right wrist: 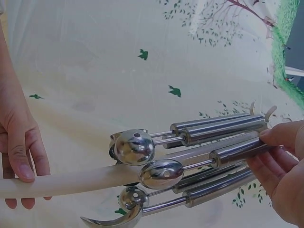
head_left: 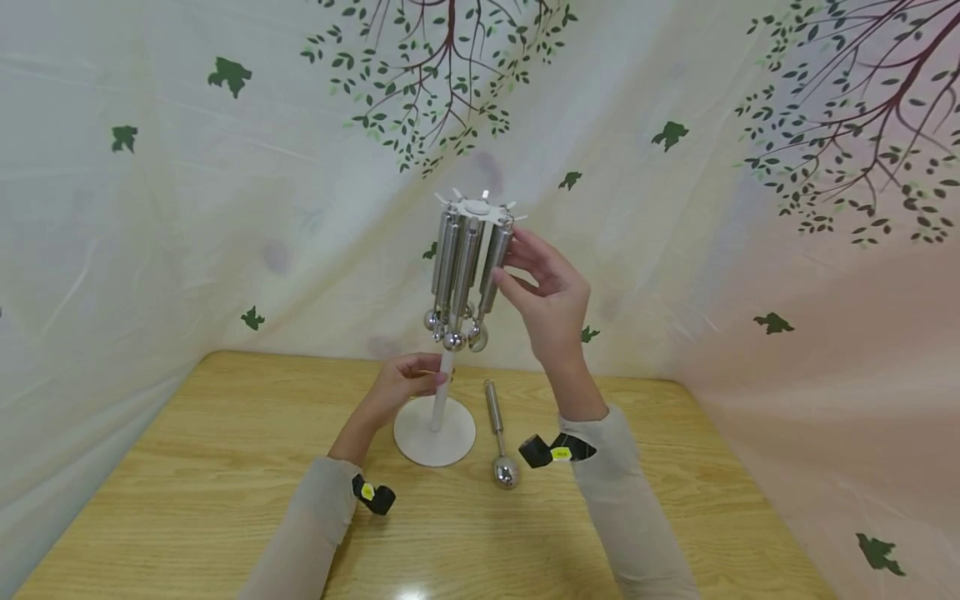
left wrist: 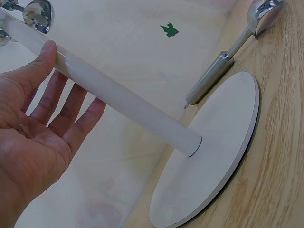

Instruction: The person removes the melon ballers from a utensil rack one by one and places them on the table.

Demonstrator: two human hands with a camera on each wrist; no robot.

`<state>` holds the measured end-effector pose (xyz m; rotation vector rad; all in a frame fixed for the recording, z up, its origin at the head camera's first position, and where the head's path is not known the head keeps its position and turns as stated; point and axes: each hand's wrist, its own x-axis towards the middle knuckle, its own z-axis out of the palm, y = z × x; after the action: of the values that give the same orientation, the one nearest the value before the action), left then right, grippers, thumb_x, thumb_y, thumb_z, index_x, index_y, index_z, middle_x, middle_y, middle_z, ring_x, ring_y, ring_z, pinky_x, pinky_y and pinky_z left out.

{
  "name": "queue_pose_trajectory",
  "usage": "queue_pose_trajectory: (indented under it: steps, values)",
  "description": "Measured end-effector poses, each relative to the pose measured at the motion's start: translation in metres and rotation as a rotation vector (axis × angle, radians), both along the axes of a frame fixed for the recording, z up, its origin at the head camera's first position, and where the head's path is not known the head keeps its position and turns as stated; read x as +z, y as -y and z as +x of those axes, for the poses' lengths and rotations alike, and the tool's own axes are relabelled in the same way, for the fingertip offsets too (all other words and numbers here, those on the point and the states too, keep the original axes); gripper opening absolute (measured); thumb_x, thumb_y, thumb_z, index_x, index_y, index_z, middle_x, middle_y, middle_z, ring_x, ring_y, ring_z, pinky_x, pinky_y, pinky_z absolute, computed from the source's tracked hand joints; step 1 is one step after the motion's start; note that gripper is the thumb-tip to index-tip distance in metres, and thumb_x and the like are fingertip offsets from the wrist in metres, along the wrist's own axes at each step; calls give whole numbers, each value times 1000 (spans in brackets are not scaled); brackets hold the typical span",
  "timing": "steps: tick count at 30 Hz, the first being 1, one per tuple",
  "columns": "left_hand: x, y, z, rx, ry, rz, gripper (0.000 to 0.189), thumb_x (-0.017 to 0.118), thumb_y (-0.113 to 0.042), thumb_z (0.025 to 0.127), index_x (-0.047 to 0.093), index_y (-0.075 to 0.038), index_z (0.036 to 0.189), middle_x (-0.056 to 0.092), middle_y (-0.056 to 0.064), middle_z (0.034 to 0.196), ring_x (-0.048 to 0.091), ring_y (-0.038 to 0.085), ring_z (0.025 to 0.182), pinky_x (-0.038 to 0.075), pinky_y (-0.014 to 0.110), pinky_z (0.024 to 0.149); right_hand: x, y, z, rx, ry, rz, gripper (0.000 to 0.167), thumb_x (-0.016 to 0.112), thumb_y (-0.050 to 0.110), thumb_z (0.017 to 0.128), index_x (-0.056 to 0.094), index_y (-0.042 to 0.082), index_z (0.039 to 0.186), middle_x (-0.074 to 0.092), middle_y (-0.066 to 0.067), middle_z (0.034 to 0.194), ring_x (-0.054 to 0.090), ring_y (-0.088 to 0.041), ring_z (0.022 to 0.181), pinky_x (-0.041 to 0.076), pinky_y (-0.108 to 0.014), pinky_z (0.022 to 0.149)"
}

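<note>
A white stand point(head_left: 444, 404) with a round base point(head_left: 416, 437) stands upright on the table, and several metal scoops point(head_left: 467, 267) hang around its top. My left hand point(head_left: 399, 388) holds the pole below them, thumb on one side and fingers on the other, as the left wrist view point(left wrist: 38, 128) shows. Up at the hooks my right hand point(head_left: 553, 304) pinches the handle of a hanging scoop with an oval head point(right wrist: 161, 174). Another metal scoop point(head_left: 506, 472) lies on the table just right of the base, its handle pointing away from me.
The wooden table point(head_left: 247, 475) ends at a hanging cloth point(head_left: 352, 275) printed with leaves and branches, which also runs along both sides. Each sleeve carries a small black wrist camera point(head_left: 536, 451).
</note>
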<state>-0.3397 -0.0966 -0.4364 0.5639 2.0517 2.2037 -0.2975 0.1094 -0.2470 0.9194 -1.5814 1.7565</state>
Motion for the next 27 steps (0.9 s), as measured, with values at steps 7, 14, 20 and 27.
queue_pose_trajectory:
  steps: [7,14,20,27]
  values:
    - [-1,0,-1,-1,1,4,38,71,-6,95,62,11,128,76,0,107,72,12,95,62,37,93,-3,-7,1,-17,31,-14,48,75,-17,80,64,-10,126,77,0,110,74,-15,95,64,-34,86]
    - [-2,0,0,9,3,-7,38,71,-8,96,62,9,128,76,3,110,72,12,96,62,36,93,-12,-19,-4,-37,72,-24,47,74,-19,80,64,-12,125,77,5,106,73,-13,94,64,-30,84]
    - [-3,0,0,2,-1,1,38,71,-8,95,62,10,128,76,2,109,72,12,95,62,37,93,-23,-30,-8,-51,125,-24,47,74,-20,80,63,-14,125,77,6,105,73,-12,92,63,-26,83]
    - [-1,-1,1,14,9,-2,37,71,-8,96,62,9,128,76,2,109,72,13,95,62,36,93,-40,-46,-16,-84,192,-15,47,74,-21,78,63,-14,124,77,7,102,74,-10,90,63,-25,84]
